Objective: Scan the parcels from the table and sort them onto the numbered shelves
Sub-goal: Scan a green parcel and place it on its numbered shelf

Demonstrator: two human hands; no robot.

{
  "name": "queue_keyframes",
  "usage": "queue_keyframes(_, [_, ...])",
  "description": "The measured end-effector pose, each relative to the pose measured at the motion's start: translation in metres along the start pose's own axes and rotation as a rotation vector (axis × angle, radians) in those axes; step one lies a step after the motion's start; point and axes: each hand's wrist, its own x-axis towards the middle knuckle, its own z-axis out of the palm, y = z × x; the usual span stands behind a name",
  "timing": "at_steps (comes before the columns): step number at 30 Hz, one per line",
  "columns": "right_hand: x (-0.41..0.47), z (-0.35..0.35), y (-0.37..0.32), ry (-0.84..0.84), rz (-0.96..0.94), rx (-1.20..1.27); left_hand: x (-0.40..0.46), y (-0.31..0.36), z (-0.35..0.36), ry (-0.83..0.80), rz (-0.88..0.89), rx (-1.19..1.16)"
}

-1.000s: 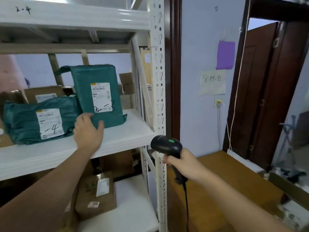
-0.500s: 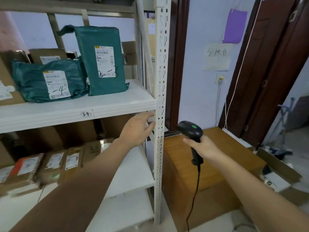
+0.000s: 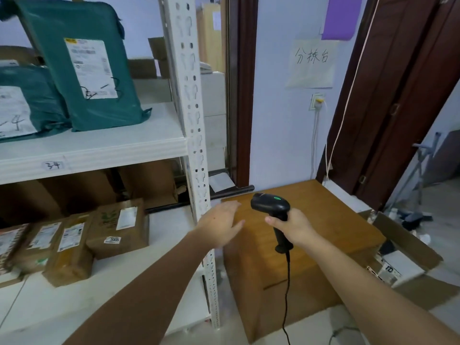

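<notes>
Your left hand (image 3: 220, 224) has left the shelf post (image 3: 191, 115) and now hangs flat over the table (image 3: 311, 245), fingers loose and holding nothing. Your right hand (image 3: 292, 226) has sunk lower, fingers wrapped round the scanner (image 3: 272, 210) handle. Your view has dropped, too. The upright parcel (image 3: 79, 68) marked 3 stands on the shelf (image 3: 99, 150) tagged 34. Its neighbour (image 3: 27, 105) marked 4 is cut off at the left edge. Both labels are too blurred to read.
</notes>
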Motion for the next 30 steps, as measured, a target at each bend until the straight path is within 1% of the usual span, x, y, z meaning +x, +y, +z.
queue_keyframes(4, [0.053, -0.009, 0.029, -0.062, 0.024, 0.015, 0.052, 0.003, 0.044, -0.013, -0.192, -0.042])
queue_keyframes(7, [0.092, -0.008, 0.050, -0.105, 0.024, 0.022, 0.080, -0.003, 0.069, -0.025, -0.283, -0.031])
queue_keyframes(10, [0.126, 0.001, 0.073, -0.151, 0.084, 0.079, 0.099, -0.010, 0.094, -0.055, -0.361, 0.001])
queue_keyframes(13, [0.154, 0.015, 0.098, -0.208, 0.144, 0.121, 0.107, -0.019, 0.120, -0.106, -0.400, 0.018])
queue_keyframes(19, [0.205, 0.043, 0.147, -0.313, 0.270, 0.108, 0.121, -0.026, 0.163, -0.170, -0.461, -0.012])
queue_keyframes(25, [0.246, 0.072, 0.192, -0.326, 0.450, 0.167, 0.138, -0.032, 0.191, -0.167, -0.536, -0.047])
queue_keyframes(30, [0.271, 0.093, 0.217, -0.295, 0.511, 0.235, 0.154, -0.043, 0.205, -0.171, -0.555, -0.055])
